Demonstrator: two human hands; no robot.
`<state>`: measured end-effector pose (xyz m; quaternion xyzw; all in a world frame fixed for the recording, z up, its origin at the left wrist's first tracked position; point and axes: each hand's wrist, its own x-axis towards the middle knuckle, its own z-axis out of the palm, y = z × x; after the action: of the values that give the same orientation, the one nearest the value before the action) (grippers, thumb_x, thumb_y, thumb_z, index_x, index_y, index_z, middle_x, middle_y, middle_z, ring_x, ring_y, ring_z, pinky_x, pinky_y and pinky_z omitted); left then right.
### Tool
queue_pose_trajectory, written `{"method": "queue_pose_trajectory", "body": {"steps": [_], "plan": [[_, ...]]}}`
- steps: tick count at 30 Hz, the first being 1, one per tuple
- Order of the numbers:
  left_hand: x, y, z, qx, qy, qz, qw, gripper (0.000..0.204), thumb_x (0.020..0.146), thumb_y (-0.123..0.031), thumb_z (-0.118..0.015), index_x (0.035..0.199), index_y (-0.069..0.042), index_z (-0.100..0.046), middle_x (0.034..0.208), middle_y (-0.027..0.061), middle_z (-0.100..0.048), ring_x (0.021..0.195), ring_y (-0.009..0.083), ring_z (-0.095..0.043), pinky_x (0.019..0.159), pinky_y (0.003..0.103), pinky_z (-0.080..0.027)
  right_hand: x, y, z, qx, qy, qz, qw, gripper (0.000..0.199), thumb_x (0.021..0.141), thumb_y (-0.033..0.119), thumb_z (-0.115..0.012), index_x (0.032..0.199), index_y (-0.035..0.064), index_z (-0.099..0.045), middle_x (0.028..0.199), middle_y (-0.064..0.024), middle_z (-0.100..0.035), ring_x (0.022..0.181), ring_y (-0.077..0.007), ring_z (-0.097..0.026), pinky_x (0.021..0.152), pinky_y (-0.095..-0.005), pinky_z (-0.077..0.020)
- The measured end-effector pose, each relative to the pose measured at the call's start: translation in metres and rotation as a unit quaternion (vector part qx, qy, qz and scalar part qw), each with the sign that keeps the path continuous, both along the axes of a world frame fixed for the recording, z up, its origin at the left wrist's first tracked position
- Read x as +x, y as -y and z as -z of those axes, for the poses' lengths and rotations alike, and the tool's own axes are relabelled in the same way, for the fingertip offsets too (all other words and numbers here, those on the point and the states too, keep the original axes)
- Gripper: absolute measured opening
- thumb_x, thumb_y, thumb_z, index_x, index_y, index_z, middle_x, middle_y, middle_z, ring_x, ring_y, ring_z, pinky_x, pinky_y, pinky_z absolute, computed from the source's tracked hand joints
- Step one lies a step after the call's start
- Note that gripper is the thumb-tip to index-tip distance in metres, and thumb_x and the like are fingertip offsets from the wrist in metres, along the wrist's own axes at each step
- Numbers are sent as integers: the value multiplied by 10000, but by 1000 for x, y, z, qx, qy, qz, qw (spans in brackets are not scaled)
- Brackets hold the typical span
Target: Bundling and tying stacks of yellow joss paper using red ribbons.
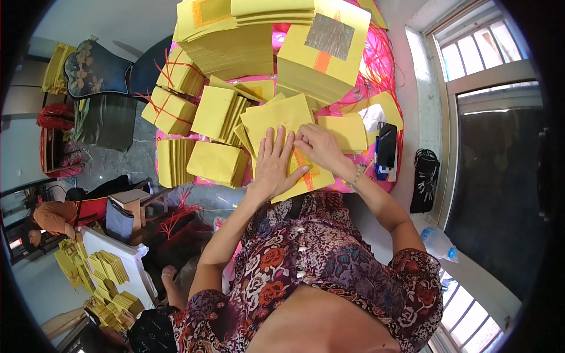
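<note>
Yellow paper (276, 115) lies under the flat left hand (272, 165) and curled right hand (322, 147).

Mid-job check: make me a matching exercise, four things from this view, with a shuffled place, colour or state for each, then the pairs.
Things:
1. left hand
2. right hand
3. bottle
4. silver square

Descriptions:
A. on top of a tall stack
B. spread flat on yellow paper
C. clear, with a blue cap
D. curled

Pairs: 1-B; 2-D; 3-C; 4-A
</note>
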<state>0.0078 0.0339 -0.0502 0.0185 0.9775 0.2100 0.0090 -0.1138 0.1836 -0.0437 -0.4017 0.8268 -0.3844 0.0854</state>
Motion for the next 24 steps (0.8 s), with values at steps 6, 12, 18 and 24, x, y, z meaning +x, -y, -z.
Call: {"method": "queue_pose_trajectory", "body": {"steps": [6,12,18,24], "plan": [[5,21,-6,138,-2,45,989,821,936,-523,-552,1530,-15,-301,1601,230,-222,1501,408,-141,1213,509,-134,-4,0,-1,23,43,-4,999,158,841,105,-700,892,40,-566,772,-119,-587,706,-302,-605,635,-407,-473],[22,45,-14,81,28,154,984,728,956,-430,-546,1516,-17,-331,1576,155,-334,1484,347,-242,1216,480,-176,-4,-4,5,13,43,-14,999,166,842,110,-701,893,41,-560,799,-111,-596,715,-286,-611,641,-401,-476],[22,55,-2,113,27,172,978,729,962,-442,-532,1535,-50,-310,1594,145,-304,1493,344,-220,1218,484,-165,-6,-8,8,11,87,-17,996,172,852,116,-700,885,41,-549,800,-98,-592,720,-266,-615,648,-388,-478],[22,55,3,126,44,167,977,741,964,-469,-501,1549,-67,-288,1605,147,-282,1498,368,-195,1214,514,-137,-5,-5,8,17,61,-15,998,193,840,144,-705,870,51,-538,781,-91,-594,750,-290,-616,661,-411,-482]]}}
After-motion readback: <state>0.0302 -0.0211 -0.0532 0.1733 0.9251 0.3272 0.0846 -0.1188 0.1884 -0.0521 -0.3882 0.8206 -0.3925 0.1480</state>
